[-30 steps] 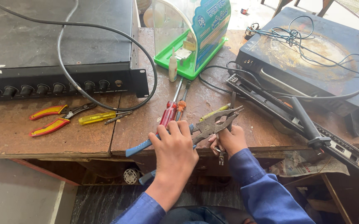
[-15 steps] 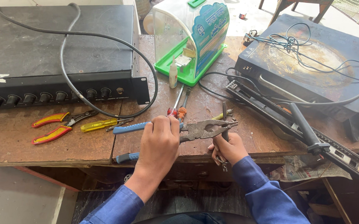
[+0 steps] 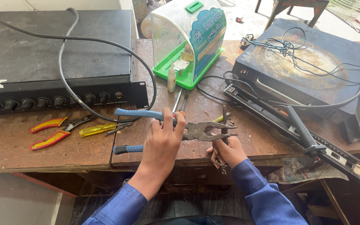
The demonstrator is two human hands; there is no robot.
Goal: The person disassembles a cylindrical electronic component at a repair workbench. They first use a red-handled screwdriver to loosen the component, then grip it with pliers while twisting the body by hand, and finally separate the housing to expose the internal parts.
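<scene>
My left hand (image 3: 163,141) grips blue-handled combination pliers (image 3: 198,130) near their pivot, handles spread wide and pointing left. The pliers' jaws are open and sit against a thin dark metal rod (image 3: 224,123) that stands upright. My right hand (image 3: 227,152) holds that rod from below, at the front edge of the wooden bench (image 3: 255,143). Both sleeves are blue.
A black rack unit (image 3: 55,66) with a looping black cable fills the left. Red-yellow pliers (image 3: 53,131) and a yellow screwdriver (image 3: 96,129) lie before it. A clear-and-green box (image 3: 190,41) and small white bottle (image 3: 171,79) stand behind; a black appliance (image 3: 309,66) and rail (image 3: 296,129) lie right.
My left hand has shifted along the pliers toward the pivot and the handles have spread wider. The jaws now meet the rod, which my right hand holds more upright.
</scene>
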